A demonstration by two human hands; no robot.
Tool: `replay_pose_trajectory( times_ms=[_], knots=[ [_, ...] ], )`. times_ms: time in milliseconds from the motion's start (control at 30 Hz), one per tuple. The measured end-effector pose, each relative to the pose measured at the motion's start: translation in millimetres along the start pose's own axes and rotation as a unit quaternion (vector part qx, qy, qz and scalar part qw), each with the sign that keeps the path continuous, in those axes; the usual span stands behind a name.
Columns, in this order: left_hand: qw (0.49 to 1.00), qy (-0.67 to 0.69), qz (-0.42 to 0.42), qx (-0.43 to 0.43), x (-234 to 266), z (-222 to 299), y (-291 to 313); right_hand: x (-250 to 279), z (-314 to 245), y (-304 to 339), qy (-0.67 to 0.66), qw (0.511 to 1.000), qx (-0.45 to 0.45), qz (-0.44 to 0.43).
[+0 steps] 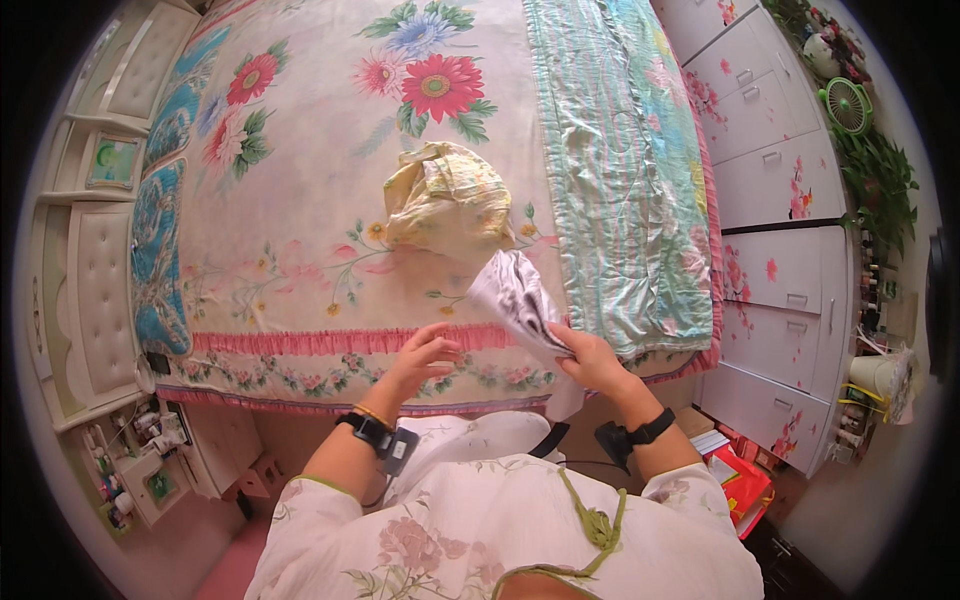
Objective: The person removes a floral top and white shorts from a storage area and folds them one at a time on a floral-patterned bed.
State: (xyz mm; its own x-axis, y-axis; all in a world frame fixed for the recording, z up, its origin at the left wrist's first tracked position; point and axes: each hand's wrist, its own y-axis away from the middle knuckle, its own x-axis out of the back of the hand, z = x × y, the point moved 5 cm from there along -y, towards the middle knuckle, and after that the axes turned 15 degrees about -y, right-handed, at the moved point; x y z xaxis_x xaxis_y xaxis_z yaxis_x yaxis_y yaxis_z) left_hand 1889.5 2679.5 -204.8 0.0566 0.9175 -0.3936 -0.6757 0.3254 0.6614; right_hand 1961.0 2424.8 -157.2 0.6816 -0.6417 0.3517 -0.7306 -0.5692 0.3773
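My right hand (592, 360) is closed round one end of a folded white cloth with dark purplish-grey print (515, 295). The cloth tilts up and to the left from my fingers, over the near part of the bed. My left hand (425, 360) holds nothing. Its fingers are apart and turned toward the cloth, with a gap between them. Just beyond the cloth, a pale yellow patterned cloth (445, 195) lies in a crumpled heap on the flowered bedsheet (300, 190). What kind of item either cloth is, I cannot tell.
A folded turquoise quilt (620, 190) runs along the bed's right side. Blue pillows (160, 255) lie by the white padded headboard (100, 290) at left. White drawers (760, 150) stand at right, with a green fan (846, 105) above. A red bag (740, 480) sits low at right.
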Motion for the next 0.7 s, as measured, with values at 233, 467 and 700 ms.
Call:
replay_pose_trajectory(
  times_ms=[233,467,700],
  knots=[
    [0.990,0.048,0.117,0.059,56,-30,22,-73,27,10,0.263,0.946,0.121,-0.144],
    [0.988,0.050,0.125,0.070,61,-36,13,-55,134,-24,0.101,0.954,-0.282,-0.026],
    [0.983,0.061,0.157,0.077,79,-31,6,-38,189,-125,-0.095,0.972,-0.150,0.156]
  ],
)
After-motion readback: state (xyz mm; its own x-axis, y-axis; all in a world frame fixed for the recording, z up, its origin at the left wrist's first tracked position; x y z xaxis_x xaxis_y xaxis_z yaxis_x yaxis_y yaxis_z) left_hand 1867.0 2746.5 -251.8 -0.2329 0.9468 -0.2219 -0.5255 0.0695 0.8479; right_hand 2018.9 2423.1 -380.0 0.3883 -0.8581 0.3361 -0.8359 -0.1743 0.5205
